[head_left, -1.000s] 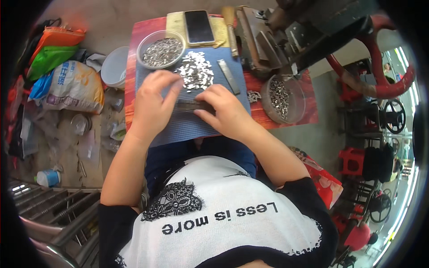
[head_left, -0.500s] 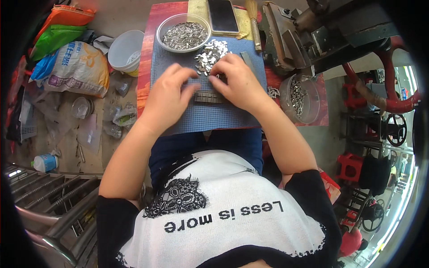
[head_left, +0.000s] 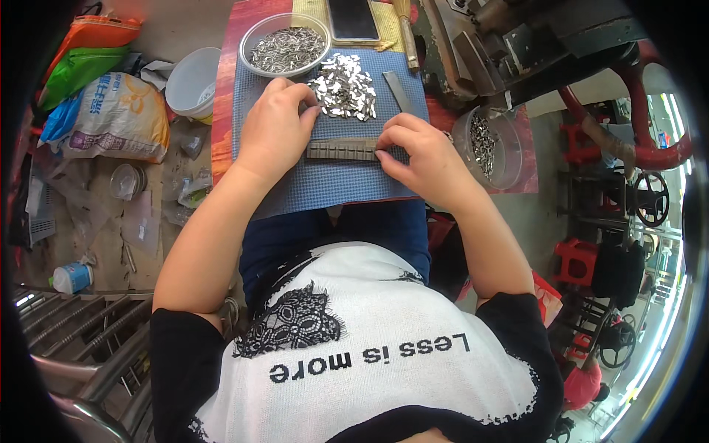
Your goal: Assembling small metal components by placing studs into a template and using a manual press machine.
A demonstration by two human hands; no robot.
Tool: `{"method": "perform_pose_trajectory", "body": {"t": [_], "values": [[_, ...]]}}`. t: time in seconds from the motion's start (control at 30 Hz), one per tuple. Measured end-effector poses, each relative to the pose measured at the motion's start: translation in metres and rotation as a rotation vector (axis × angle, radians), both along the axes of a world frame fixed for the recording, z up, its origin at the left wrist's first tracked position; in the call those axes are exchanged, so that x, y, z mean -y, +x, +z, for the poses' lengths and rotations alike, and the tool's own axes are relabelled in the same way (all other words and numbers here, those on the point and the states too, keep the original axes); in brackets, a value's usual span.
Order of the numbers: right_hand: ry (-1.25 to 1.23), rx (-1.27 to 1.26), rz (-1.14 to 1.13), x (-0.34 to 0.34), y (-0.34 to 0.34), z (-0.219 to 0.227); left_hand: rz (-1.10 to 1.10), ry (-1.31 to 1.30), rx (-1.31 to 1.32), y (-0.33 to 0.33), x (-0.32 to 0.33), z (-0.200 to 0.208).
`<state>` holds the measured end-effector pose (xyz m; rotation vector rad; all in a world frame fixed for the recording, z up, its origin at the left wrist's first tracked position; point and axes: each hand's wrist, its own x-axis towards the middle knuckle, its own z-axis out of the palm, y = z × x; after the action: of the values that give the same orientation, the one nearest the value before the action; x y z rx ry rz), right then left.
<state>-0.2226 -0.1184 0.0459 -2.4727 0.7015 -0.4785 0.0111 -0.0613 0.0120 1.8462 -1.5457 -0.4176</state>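
A dark slotted metal bar lies crosswise on the blue textured mat. At its right end, my right hand has its thumb and forefinger closed round the tip. My left hand is beside a pile of small shiny metal pieces, thumb and forefinger pinched together at the pile's left edge. Whatever might be between those fingertips is too small to make out. Behind that hand stands a clear round tub filled with thin metal pieces.
A flat metal strip lies right of the pile. Farther back are a phone on a yellow cloth and a brush. To the right stand a clear tub of metal parts and a heavy machine. A white bucket is at left.
My hands have moved apart: the right one to the right end of the bar, the left one leftward beside the pile. More of the bar and pile now shows. The whole view has shifted slightly.
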Motion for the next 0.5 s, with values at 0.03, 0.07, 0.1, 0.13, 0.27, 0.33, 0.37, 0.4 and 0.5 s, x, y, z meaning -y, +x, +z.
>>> {"method": "perform_pose_trajectory", "body": {"t": [0.03, 0.07, 0.1, 0.13, 0.27, 0.33, 0.37, 0.4, 0.5], "values": [[0.000, 0.001, 0.001, -0.002, -0.001, 0.000, -0.013, -0.015, -0.011, 0.000, -0.001, -0.001], [-0.024, 0.000, 0.001, -0.004, -0.001, -0.001, -0.010, -0.014, -0.009, 0.000, -0.002, -0.002], [-0.049, -0.002, 0.002, -0.004, -0.001, -0.001, -0.016, -0.072, -0.045, 0.001, -0.004, -0.003], [-0.048, 0.000, 0.006, -0.003, 0.000, -0.002, -0.022, -0.130, -0.081, 0.002, -0.006, -0.003], [0.006, 0.071, -0.150, 0.014, 0.012, -0.011, -0.041, -0.094, -0.303, 0.005, -0.012, 0.003], [-0.123, 0.114, -0.149, 0.022, 0.020, -0.017, -0.019, -0.091, -0.361, 0.003, -0.016, 0.008], [-0.121, 0.116, -0.146, 0.024, 0.022, -0.019, -0.016, -0.090, -0.359, 0.003, -0.019, 0.008], [-0.086, 0.074, -0.153, 0.026, 0.023, -0.022, -0.031, -0.104, -0.373, 0.003, -0.021, 0.008], [-0.027, 0.022, -0.148, 0.027, 0.023, -0.022, -0.038, -0.090, -0.404, 0.006, -0.028, 0.008]]}}
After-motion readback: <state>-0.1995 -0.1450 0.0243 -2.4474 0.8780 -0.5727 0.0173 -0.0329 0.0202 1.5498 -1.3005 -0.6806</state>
